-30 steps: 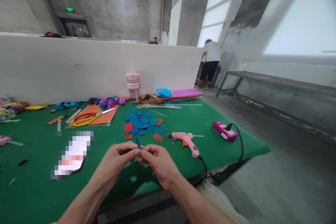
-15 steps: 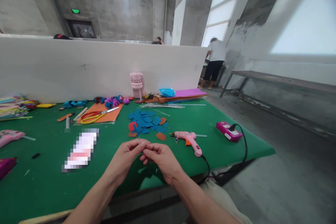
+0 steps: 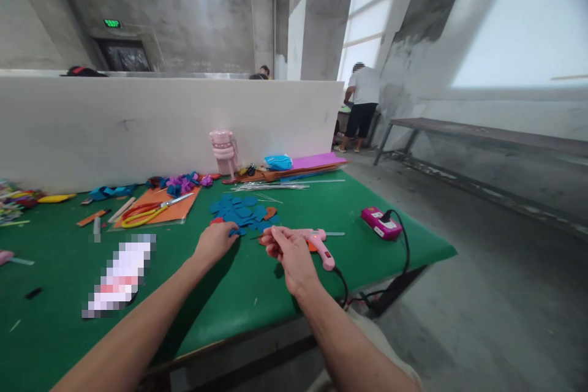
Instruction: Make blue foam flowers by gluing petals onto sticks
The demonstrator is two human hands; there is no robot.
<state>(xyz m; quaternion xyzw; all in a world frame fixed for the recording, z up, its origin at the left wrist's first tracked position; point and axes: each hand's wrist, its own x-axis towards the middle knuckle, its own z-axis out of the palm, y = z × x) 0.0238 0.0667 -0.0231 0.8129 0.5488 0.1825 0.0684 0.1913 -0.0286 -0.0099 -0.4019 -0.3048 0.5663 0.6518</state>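
My left hand reaches forward to a pile of blue felt pieces on the green table, its fingers closed on a small blue piece at the pile's near edge. My right hand hovers just in front of the pink glue gun, fingers curled in a pinch; what they hold is too small to make out. A few red and brown felt pieces lie among the blue ones.
Yellow-handled scissors lie on an orange sheet. A pink bottle stands by the white partition. A magenta power strip with a black cable sits near the right edge. A person stands beyond the partition's right end.
My hands have parted. The left one has stretched forward to the blue felt pile, the right one has moved toward the glue gun. The camera view has swung slightly.
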